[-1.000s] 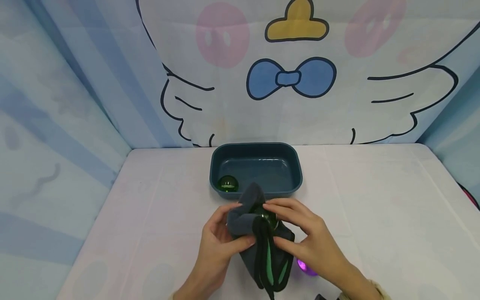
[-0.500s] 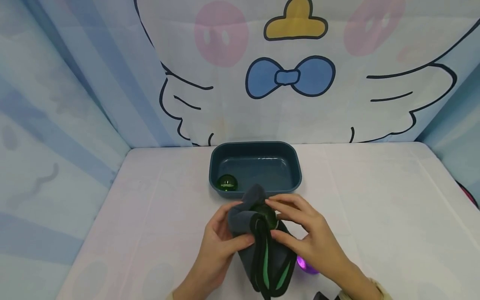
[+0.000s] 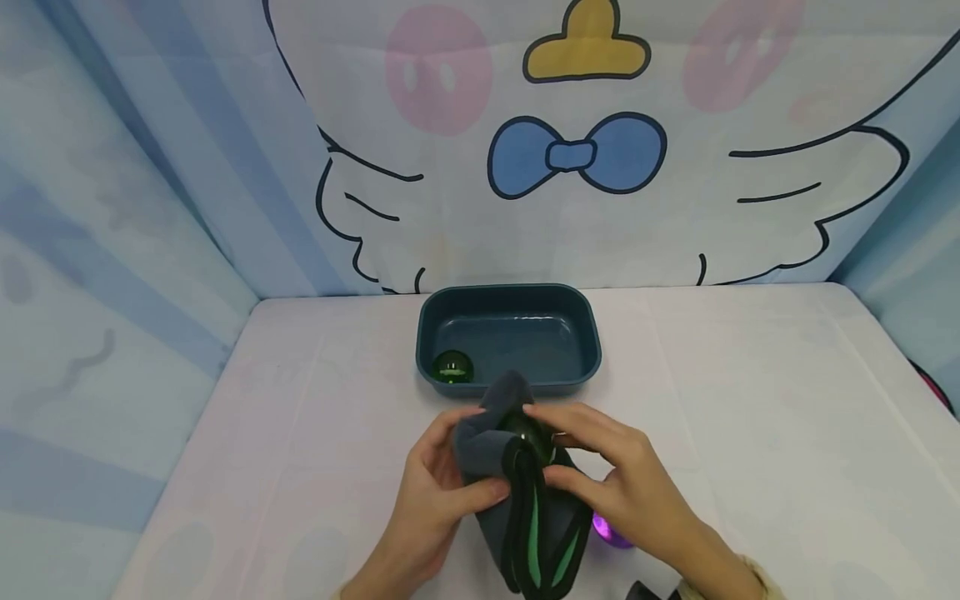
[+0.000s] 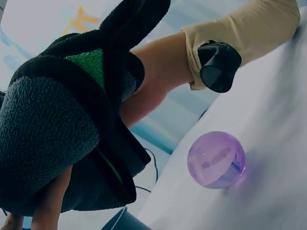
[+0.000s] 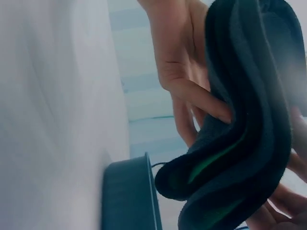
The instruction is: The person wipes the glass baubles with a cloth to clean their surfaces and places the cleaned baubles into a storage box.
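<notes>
In the head view a dark grey-blue cloth (image 3: 480, 454) with black edging and green strips is bunched around a clear dark green ball (image 3: 529, 429). My left hand (image 3: 427, 500) grips the cloth from the left, thumb on its near side. From the right, my right hand (image 3: 630, 475) pinches the ball, forefinger at its top and thumb low by the cloth's black edge. The left wrist view shows the thick folds of the cloth (image 4: 48, 124) up close, hiding the ball. Layered folds of the cloth (image 5: 249, 105) fill much of the right wrist view.
A dark teal tray (image 3: 532, 333) stands just beyond the hands, with another green ball (image 3: 452, 367) in its near left corner. On the white table a purple ball (image 3: 611, 532) lies under the right hand. A black device (image 4: 220, 67) sits at the right sleeve cuff.
The right fingers lift a little on the ball and then settle back over its top, the forefinger now straighter. The left hand keeps its hold on the cloth almost unmoved.
</notes>
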Available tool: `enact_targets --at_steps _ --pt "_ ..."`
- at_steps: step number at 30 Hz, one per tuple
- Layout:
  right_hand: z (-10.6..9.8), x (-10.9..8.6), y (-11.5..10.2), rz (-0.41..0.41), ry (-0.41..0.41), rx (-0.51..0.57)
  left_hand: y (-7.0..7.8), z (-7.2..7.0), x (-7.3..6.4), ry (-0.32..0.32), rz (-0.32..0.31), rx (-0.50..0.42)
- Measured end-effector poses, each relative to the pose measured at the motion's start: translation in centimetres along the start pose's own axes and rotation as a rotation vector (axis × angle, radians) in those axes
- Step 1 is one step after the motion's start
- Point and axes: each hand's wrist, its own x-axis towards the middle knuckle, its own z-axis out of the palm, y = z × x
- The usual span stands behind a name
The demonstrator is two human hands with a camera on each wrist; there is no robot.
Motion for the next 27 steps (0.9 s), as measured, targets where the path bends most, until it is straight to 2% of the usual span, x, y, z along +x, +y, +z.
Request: enact_targets --at_steps 5,12,16,19,23,27 --pt "0.29 0.08 0.05 0.014 0.008 -0.02 0.0 0.01 0.05 0.024 -0.016 -0.012" --pt "0.55 0.15 0.12 -0.099 0.041 -0.085 -0.13 0.0 0.18 0.059 -0.017 -0.021" --pt "0.45 0.11 0.06 -0.118 0.025 -0.085 -0.16 0.01 0.17 0.047 -0.008 -0.017" --pt "0.29 0.09 0.04 -0.083 0.01 -0.044 -0.12 -0.05 0.11 0.029 0.001 -0.008" --pt "0.0 0.11 0.01 0.022 -0.024 0.026 -0.03 -0.1 0.06 0.012 0.0 0.0" --pt "-0.2 0.12 -0.06 0.087 -0.045 0.057 -0.03 -0.1 0.06 0.003 -0.009 -0.001"
